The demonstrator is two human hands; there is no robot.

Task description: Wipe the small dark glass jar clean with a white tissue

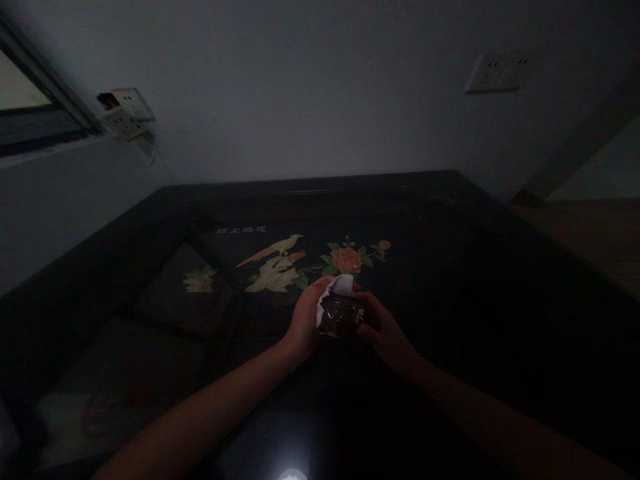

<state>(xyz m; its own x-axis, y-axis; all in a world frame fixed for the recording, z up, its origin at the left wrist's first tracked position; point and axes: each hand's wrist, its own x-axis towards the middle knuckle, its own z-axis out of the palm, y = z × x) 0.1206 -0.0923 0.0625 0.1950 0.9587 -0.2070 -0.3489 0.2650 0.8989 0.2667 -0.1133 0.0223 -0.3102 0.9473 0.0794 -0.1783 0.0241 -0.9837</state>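
Both hands meet over the middle of the dark table (430, 267). Between them is a small rounded, dark, glossy jar-like thing (341, 316) with light markings on its side; the dim light hides its exact kind. A white tissue or cloth (343, 286) with a wavy edge lies against its left and upper side. My left hand (306, 319) is closed round that side, pressing the white sheet to the dark thing. My right hand (376, 324) grips the right side, thumb below and fingers above. The palms are hidden.
A coloured bird-and-flower picture (280, 270) decorates the tabletop, with characters above it. The table's far edge meets a pale wall (310, 93) that bears sockets (497, 71) at right and more sockets (131, 105) at left. A bright light reflection shows at the near edge.
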